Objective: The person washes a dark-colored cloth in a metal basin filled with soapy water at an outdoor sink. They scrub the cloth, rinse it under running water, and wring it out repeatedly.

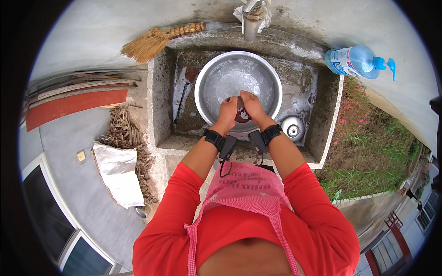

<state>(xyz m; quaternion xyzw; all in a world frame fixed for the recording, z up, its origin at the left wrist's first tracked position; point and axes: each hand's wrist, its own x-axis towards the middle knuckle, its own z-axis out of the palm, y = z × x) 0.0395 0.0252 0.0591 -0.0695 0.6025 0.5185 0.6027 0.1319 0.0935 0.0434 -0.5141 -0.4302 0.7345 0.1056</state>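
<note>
A glossy, dark red-brown rounded object [242, 114] is held between both hands over the near part of a wide metal basin [199, 86]. Its exact kind cannot be told, since fingers cover much of it. My left hand [228, 111] grips it from the left, and my right hand [252, 105] wraps it from the right. Cloudy water with bubbles [238, 74] lies in the basin. The basin stands inside a rough stone sink [159, 103]. To its right sits a domed shiny metal lid [292, 128] with a knob.
A metal tap [252, 20] projects above the basin. On the sink's rim rest a straw hand broom [162, 38] at left and a blue pump bottle [355, 62] at right. A black-handled brush or scraper [182, 100] lies in the sink's left side.
</note>
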